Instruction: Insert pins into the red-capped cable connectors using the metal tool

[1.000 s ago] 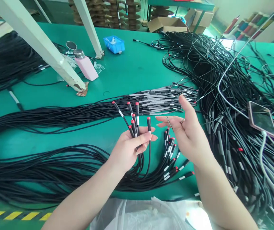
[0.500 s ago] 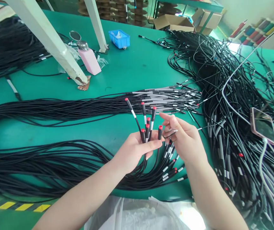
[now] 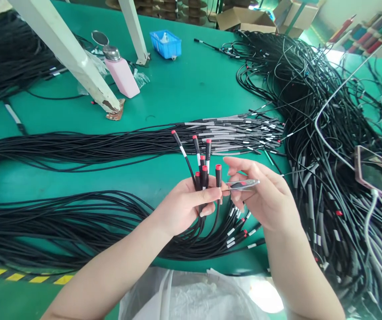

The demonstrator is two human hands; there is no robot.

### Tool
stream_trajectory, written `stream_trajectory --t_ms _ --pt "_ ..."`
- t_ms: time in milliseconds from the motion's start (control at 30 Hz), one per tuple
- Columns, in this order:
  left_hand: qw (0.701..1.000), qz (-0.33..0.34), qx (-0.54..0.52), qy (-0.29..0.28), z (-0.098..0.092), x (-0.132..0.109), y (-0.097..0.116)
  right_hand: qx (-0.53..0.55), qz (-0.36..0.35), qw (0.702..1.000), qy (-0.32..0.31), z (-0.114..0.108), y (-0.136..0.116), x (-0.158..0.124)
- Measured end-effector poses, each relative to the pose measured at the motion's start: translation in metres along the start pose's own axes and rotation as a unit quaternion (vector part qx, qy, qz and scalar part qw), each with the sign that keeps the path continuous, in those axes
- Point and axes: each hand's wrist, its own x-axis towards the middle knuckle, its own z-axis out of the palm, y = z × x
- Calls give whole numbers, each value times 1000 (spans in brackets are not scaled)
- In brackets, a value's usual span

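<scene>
L hand (image 3: 191,202) is closed, thumb pressed over the fingers, w/ approx. 7 red-tipped cable ends (image 3: 204,174) fanned upward from its grip; the rightmost stands apart nr the thumb tip. More red-tipped ends (image 3: 244,233) lie on the table below & to the R. Tweezers (image 3: 246,184) point L, tips nr L fingertips. R hand (image 3: 267,191) is half-curled, tweezers across its fingers; can't tell how firmly held. Far R: black cable pile (image 3: 324,106), phone (image 3: 374,171) on it.
</scene>
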Motion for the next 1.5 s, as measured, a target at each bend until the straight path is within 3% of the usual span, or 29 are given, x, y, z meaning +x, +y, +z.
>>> stream_trajectory --t_ms 133,367,500,667,767,900,1000,1200,1333,1500 --pt "997 -30 -59 -27 -5 -1 4 52 -77 988 -123 -5 1 0" --pt "994 -52 -88 -48 -3 0 2 -55 -222 965 -128 4 1 -7" --pt "994 -53 -85 -38 1 0 2 -103 -232 964 -77 4 -2 -10" --pt "997 -33 -59 30 3 -1 4 -142 -255 956 21 -11 -1 -9" --pt "997 -22 -49 51 4 0 5 -168 -238 956 38 -16 0 -10" --pt "997 -12 -43 59 5 0 5 -124 -242 961 55 -6 3 -10" --pt "997 -5 -40 62 6 -1 6 -147 -296 939 99 4 8 -11" --pt "998 9 -31 44 5 -2 6 -199 -377 902 74 10 21 -11" --pt "999 21 -24 28 5 -2 6 -212 -377 900 46 9 24 -11" --pt "999 19 -32 31 3 -3 5 -272 -370 886 69 10 22 -12"
